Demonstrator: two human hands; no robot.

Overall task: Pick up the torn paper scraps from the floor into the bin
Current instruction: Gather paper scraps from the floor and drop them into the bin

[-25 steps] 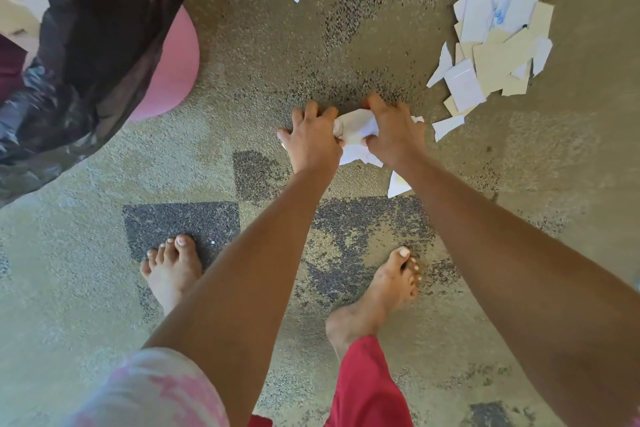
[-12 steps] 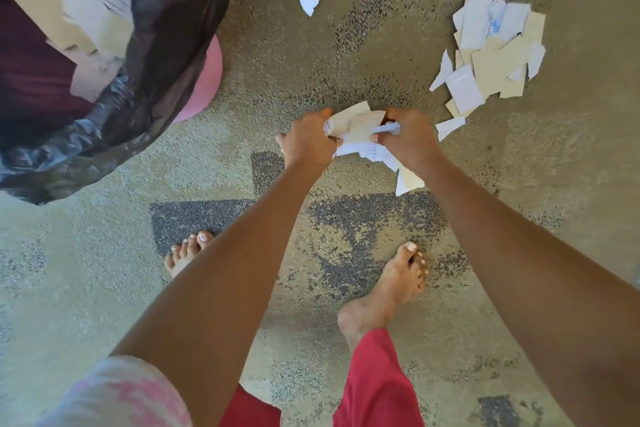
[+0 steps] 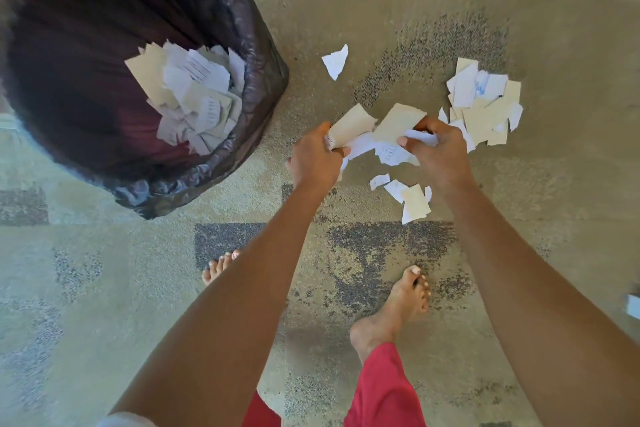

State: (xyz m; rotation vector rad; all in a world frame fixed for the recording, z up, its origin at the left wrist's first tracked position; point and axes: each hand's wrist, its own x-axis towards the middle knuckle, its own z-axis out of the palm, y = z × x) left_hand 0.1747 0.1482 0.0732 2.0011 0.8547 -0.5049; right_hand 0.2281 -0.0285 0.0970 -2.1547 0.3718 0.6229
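Patterned carpet [image 3: 346, 288] is lying under me; my left hand [image 3: 317, 158] and right hand [image 3: 438, 149] are clamping a bundle of scraps [image 3: 384, 135] together. Bin [image 3: 263, 87] is already holding many; a pile [image 3: 485, 104], loose bits [image 3: 412, 201] and one stray piece [image 3: 336, 61] are waiting.

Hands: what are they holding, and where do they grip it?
A bunch of torn paper scraps, pinched at its ends: left hand on one, right hand on the other.

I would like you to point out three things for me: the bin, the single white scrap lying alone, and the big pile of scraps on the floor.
bin [image 3: 266, 80]: head view, on the black liner at its right rim.
single white scrap [image 3: 336, 62]: head view, its middle.
big pile of scraps [image 3: 483, 107]: head view, centre of the pile.
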